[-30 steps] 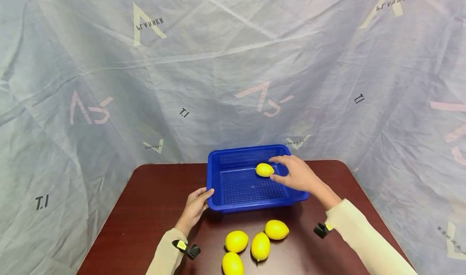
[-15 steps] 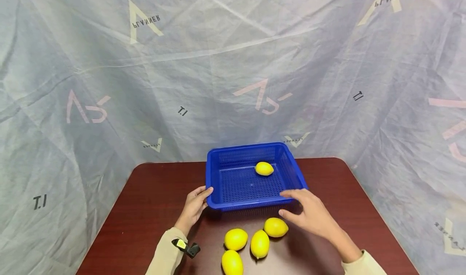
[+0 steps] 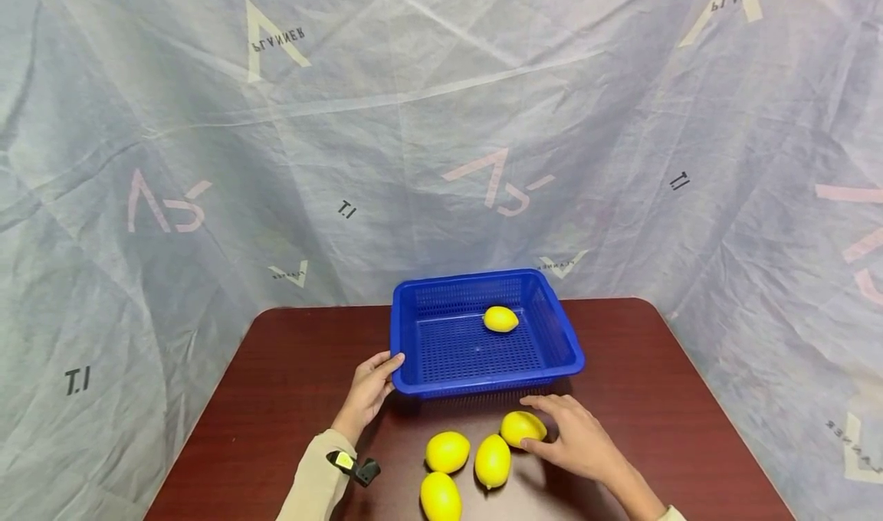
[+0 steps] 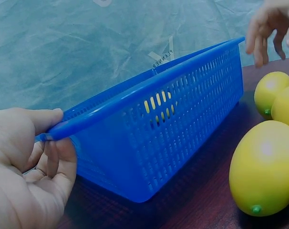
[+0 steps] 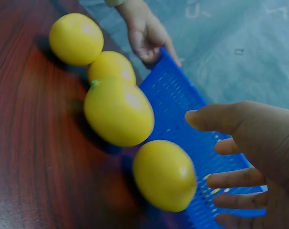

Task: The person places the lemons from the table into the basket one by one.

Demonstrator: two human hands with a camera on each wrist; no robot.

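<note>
A blue plastic basket (image 3: pixel 486 388) with slotted walls stands near the back of the table, one yellow lemon (image 3: pixel 500 319) lying inside it. My left hand (image 3: pixel 368 392) grips the basket's left rim, thumb on top and fingers curled underneath, as the left wrist view confirms. Just in front of the basket, my right hand (image 3: pixel 578 438) hovers around the rightmost loose lemon (image 3: pixel 522 429). Its thumb and fingers are spread apart; in the right wrist view a gap shows between this hand (image 5: pixel 273 157) and the nearest lemon (image 5: pixel 164 175).
Three more lemons lie to the left of that one: a middle lemon (image 3: pixel 493 462), a left lemon (image 3: pixel 448 452) and a front lemon (image 3: pixel 440 496). They rest on a dark red-brown wooden table (image 3: pixel 297 398). A grey printed sheet (image 3: pixel 441 122) hangs behind and around it.
My right hand has drawn back out of the basket, away from the lemon inside, and come down toward the rightmost loose lemon. The left hand has kept its hold on the rim.
</note>
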